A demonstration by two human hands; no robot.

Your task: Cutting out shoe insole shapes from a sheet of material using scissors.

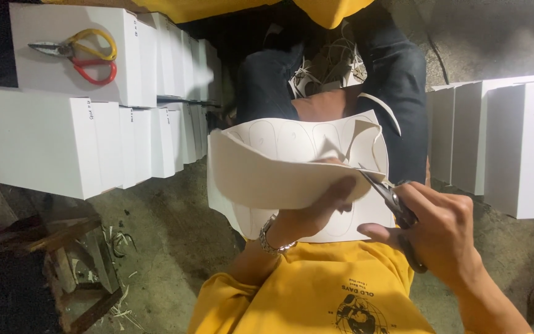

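A person in a yellow shirt [316,291] and dark jeans is sitting and looking down at their own lap, cutting a large sheet of white material. The white sheet [279,173] is lying bent across the middle of the view, just above the knees, with faint outlined oval shapes drawn on its upper part. The left hand [316,207], wearing a metal wrist bracelet [271,238], is reaching up under the sheet's lower edge, with its fingers and thumb pinching the folded sheet. The right hand [440,232] is gripping a pair of metal scissors [390,201], its fingers curled tight around the handles; the blades are pointing up and left and biting into the right edge of the sheet. A thin curled strip [381,108] of the white material is hanging off near the sheet's upper right corner. To the left, rows of white boxes [94,142] are standing side by side, and a second pair of scissors with yellow and red handles [84,55] is lying on top of the farthest box. More white boxes [502,142] are standing to the right. White offcuts [326,68] are lying on the floor between the person's feet.
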